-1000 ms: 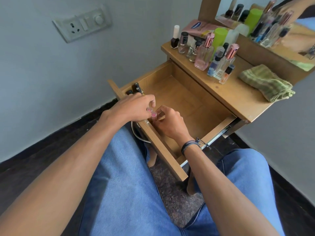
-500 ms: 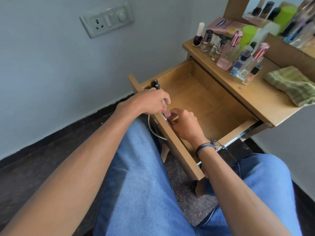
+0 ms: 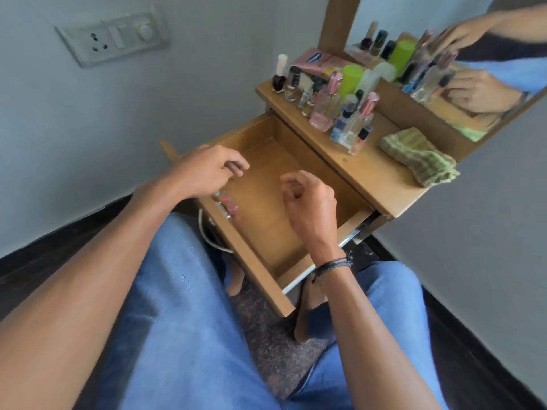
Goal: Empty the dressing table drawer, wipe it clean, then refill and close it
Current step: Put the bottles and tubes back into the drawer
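The wooden drawer (image 3: 299, 161) of the dressing table is pulled out over my lap. A few small bottles with pink caps (image 3: 228, 203) stand inside against its front wall. My left hand (image 3: 204, 170) hovers above the drawer's front left corner, fingers loosely curled, holding nothing. Over the middle of the drawer my right hand (image 3: 310, 202) hangs, fingers relaxed and empty. Several perfume and nail-polish bottles (image 3: 331, 105) crowd the table top (image 3: 376, 173). A folded green striped cloth (image 3: 420, 156) lies on the table top's right end.
A mirror (image 3: 461, 63) rises behind the table top and reflects the bottles and my hands. A wall switch plate (image 3: 114, 37) sits at the upper left. A white cord (image 3: 207, 235) hangs below the drawer front. My knees in blue jeans flank the drawer.
Both hands let go of the small pink-capped bottles at the drawer's front wall and lifted away; the right hand moved over the drawer's middle. The camera shifted.
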Demonstrator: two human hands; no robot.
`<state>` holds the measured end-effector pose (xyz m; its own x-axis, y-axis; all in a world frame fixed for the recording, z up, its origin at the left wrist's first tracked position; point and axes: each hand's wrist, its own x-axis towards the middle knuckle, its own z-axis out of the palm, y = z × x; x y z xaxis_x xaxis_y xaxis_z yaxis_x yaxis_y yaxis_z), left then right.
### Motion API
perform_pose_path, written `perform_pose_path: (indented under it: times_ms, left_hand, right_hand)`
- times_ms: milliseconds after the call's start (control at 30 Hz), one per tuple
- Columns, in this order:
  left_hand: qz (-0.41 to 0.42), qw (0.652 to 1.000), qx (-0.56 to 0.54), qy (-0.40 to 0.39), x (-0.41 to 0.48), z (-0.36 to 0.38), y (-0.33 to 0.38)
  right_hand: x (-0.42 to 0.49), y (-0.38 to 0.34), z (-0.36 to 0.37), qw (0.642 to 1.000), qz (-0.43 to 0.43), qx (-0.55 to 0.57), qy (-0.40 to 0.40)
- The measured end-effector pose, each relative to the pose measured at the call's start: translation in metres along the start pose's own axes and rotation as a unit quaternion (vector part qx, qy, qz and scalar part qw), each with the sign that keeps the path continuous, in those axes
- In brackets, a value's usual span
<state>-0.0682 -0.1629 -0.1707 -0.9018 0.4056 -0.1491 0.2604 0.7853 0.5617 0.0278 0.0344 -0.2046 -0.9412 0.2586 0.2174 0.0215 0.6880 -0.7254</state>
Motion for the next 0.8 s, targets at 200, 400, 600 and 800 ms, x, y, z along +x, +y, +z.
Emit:
perform_pose_path:
  times_ms: [200, 400, 600, 800]
  left_hand:
    - [0.052, 0.984, -0.16, 0.054, 0.018, 0.012, 0.052]
    - [0.038, 0.959, -0.27, 0.082, 0.035, 0.039, 0.102]
    - [-0.005, 0.954, -0.282, 0.103, 0.044, 0.054, 0.119]
    - [-0.016, 0.957, -0.27, 0.109, 0.055, 0.065, 0.135]
  right_hand:
    - [0.037, 0.013, -0.071, 0.957, -0.017, 0.054, 0.285]
    - [0.061, 0.038, -0.077, 0.976, 0.098, 0.084, 0.178]
    - [0.069, 0.043, -0.075, 0.981, 0.093, 0.087, 0.147]
    - [0.083, 0.046, -0.075, 0.99, 0.084, 0.052, 0.104]
